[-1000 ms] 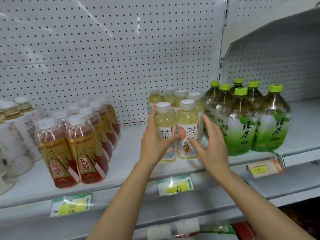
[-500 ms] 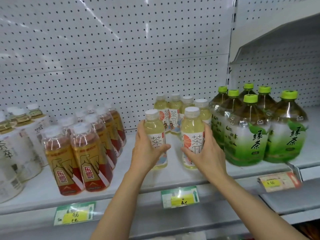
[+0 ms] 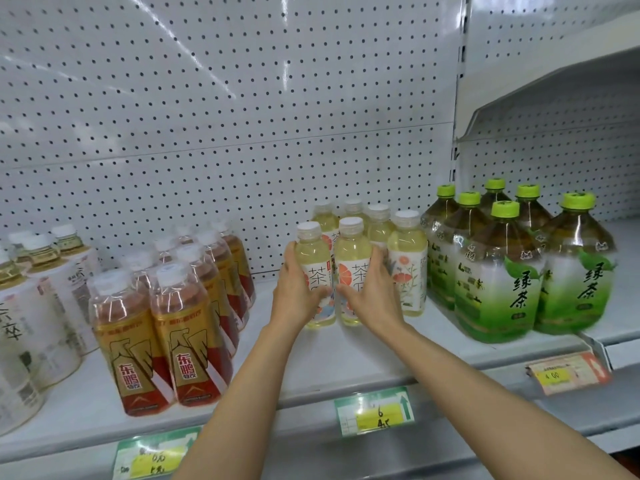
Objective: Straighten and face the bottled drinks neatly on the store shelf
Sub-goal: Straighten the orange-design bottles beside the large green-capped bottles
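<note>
The left hand [image 3: 298, 292] and right hand [image 3: 372, 294] each grip a pale tea bottle [image 3: 313, 268] mid-label. Full, rigid, probably slick: hold the waist.

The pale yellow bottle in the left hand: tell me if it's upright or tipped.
Upright. The pale yellow bottle stands with its white cap straight above its base on the shelf, parallel to its neighbour, with the left hand wrapped round it.

Clear glossy plastic tea bottles [image 3: 351, 271] wear smooth printed labels; the shelf [image 3: 346, 355] and perforated back panel [image 3: 225, 116] look like matt white painted metal.
</note>
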